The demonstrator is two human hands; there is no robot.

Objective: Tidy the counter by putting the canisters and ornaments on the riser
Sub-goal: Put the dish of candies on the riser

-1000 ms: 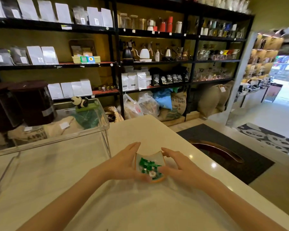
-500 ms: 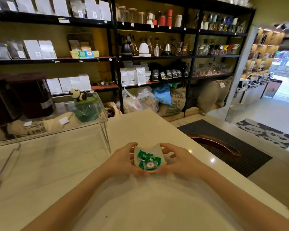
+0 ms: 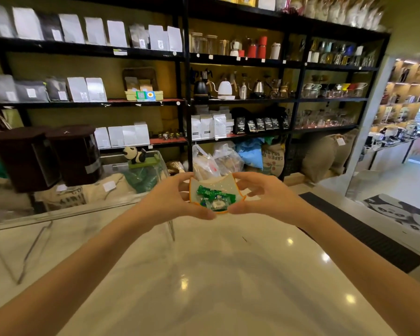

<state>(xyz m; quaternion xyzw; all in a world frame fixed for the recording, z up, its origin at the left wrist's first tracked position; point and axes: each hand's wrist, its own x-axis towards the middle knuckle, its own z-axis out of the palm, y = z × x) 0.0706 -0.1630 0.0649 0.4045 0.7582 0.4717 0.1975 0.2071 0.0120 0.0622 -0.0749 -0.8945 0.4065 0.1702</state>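
A small white dish with an orange rim (image 3: 238, 190), filled with green-wrapped sweets, hangs in the air above the counter. My left hand (image 3: 170, 202) grips its left side and my right hand (image 3: 264, 197) grips its right side. To the left stands the clear acrylic riser (image 3: 102, 209). A panda ornament (image 3: 134, 155) on a green base sits on the riser's far right end, and two dark brown canisters (image 3: 51, 154) stand on its left part.
The pale marble counter (image 3: 216, 275) stretches below my arms. Black shelves (image 3: 184, 100) with bags, kettles and cups fill the back wall. Burlap sacks (image 3: 325, 154) lie on the floor beneath them, and a dark mat (image 3: 364, 234) lies right of the counter.
Both hands have lifted the dish of sweets off the counter and carried it up and away from me, closer to the riser's right end.
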